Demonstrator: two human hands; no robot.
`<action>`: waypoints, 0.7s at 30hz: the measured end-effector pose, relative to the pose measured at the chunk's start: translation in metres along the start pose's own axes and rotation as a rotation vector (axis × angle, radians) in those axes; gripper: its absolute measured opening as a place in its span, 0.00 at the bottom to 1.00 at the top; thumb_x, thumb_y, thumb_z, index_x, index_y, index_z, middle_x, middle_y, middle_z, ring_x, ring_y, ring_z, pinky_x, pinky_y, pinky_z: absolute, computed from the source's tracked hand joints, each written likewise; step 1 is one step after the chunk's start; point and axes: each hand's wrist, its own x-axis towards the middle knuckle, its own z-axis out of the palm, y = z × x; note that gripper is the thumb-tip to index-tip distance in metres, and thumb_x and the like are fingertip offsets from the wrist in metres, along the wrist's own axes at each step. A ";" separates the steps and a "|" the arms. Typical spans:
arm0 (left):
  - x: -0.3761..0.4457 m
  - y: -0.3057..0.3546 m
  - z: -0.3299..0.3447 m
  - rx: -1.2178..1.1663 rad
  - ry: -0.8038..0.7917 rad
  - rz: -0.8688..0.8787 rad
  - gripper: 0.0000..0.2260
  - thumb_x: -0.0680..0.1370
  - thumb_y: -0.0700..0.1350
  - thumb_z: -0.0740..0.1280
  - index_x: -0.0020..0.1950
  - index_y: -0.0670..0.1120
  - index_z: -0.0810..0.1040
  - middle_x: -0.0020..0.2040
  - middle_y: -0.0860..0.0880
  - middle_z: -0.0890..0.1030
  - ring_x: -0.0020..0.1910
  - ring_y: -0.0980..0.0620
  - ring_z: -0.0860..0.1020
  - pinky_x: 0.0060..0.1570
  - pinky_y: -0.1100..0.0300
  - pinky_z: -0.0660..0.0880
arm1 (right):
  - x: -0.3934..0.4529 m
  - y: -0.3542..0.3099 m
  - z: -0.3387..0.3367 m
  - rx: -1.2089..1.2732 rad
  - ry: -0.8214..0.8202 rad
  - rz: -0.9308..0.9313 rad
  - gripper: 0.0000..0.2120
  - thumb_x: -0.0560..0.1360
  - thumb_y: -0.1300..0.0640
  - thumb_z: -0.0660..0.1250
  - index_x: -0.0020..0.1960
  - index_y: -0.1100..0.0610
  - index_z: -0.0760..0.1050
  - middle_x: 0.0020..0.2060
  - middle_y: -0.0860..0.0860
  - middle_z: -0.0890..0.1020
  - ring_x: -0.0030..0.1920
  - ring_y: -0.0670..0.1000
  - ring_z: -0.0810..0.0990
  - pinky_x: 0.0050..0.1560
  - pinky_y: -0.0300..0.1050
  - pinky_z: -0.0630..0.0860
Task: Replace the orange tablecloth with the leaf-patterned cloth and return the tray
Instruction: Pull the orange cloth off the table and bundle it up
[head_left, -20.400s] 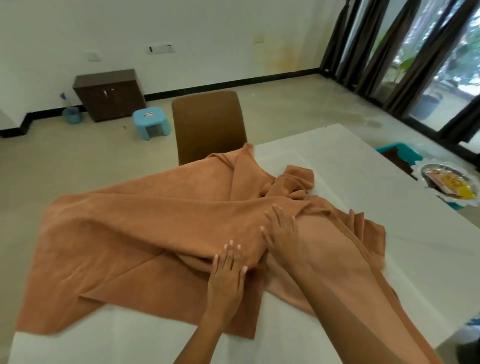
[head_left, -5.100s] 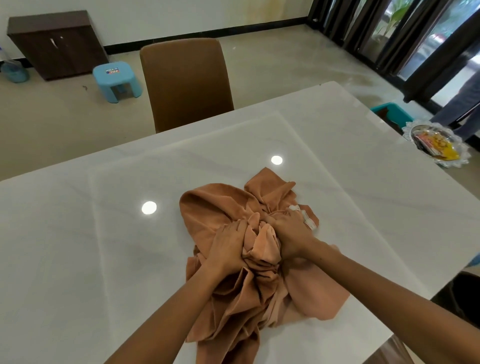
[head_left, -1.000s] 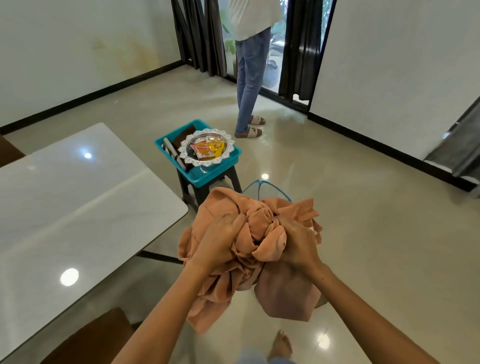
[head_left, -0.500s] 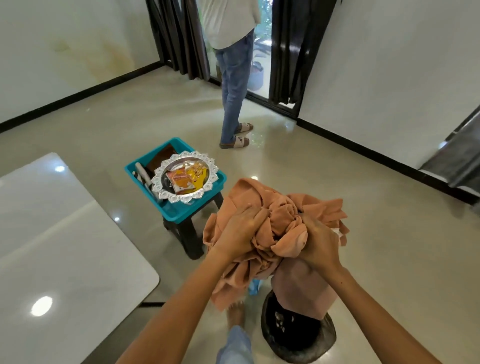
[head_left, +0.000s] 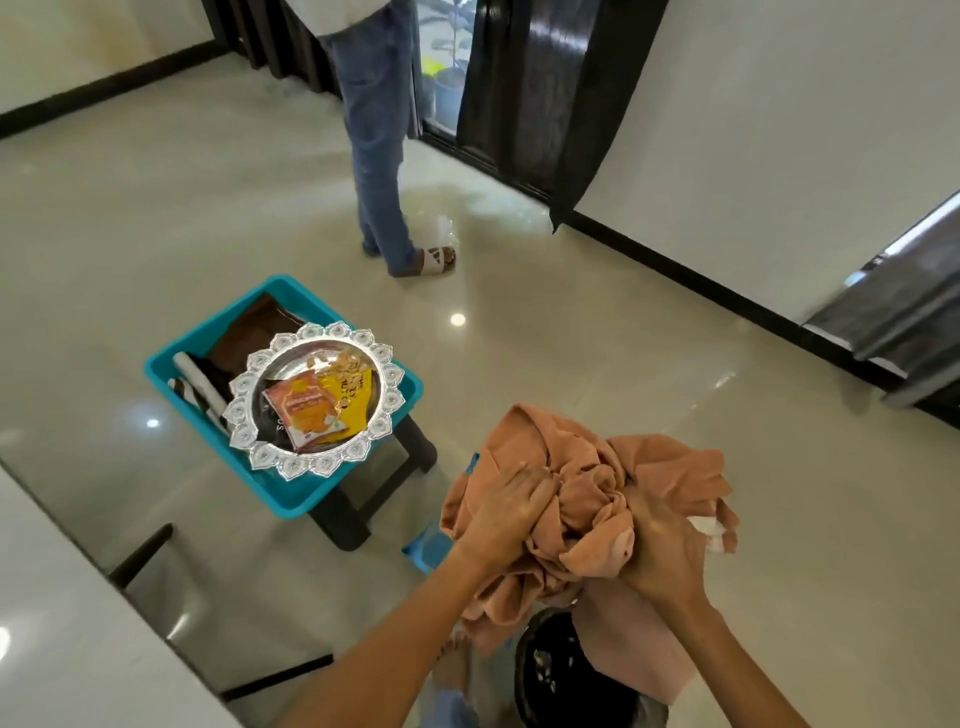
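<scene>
Left hand: our left hand clutches the left side of the bundle, fingers dug into the folds.
Right hand: our right hand grips the right side the same way.
Orange tablecloth: the orange tablecloth is bunched between our hands, above the floor, a loose tail hanging over a dark bin.
Handling: we judge it soft, light and floppy; best gathered by the bulk so no tail drags.
Tray: the silver tray rests on the right rim of the teal basket.
</scene>
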 end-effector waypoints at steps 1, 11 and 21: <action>0.001 -0.002 0.003 0.025 0.011 0.000 0.26 0.65 0.51 0.76 0.58 0.43 0.74 0.51 0.45 0.82 0.51 0.48 0.81 0.66 0.59 0.63 | 0.003 0.002 0.005 -0.014 -0.030 0.017 0.23 0.62 0.41 0.68 0.48 0.57 0.76 0.38 0.55 0.81 0.33 0.57 0.78 0.30 0.45 0.73; -0.002 -0.052 0.065 0.099 -0.108 -0.086 0.28 0.65 0.56 0.73 0.60 0.46 0.72 0.53 0.50 0.82 0.52 0.52 0.81 0.64 0.57 0.67 | 0.024 0.022 0.069 -0.109 -0.296 0.128 0.18 0.59 0.47 0.71 0.45 0.54 0.74 0.34 0.51 0.79 0.31 0.56 0.78 0.28 0.44 0.70; 0.004 -0.084 0.105 0.126 -0.369 -0.370 0.46 0.57 0.63 0.78 0.68 0.45 0.63 0.61 0.47 0.79 0.60 0.51 0.78 0.57 0.54 0.75 | 0.046 0.035 0.118 -0.190 -0.487 0.093 0.23 0.55 0.50 0.73 0.49 0.54 0.78 0.34 0.51 0.81 0.33 0.56 0.80 0.32 0.44 0.74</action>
